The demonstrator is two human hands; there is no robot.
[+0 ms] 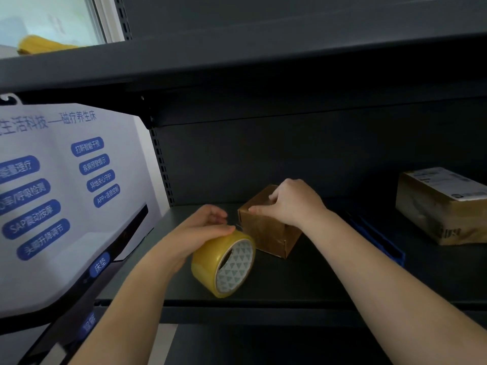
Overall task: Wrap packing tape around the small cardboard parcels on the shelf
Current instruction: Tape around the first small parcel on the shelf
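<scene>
A small brown cardboard parcel point(271, 233) stands on the dark shelf point(316, 280), near the middle. My right hand point(292, 201) rests on its top, fingers pressing along the upper left edge. A roll of yellowish packing tape point(224, 262) stands on its edge just left of the parcel. My left hand point(203, 227) grips the top of the roll, and a short clear strip of tape runs from it to the parcel's left side.
A bigger taped carton point(442, 206) with a white label sits at the shelf's right end. A blue strip point(379, 241) lies between it and the parcel. A white poster point(60, 196) with blue labels stands left of the shelf upright. Another shelf board hangs overhead.
</scene>
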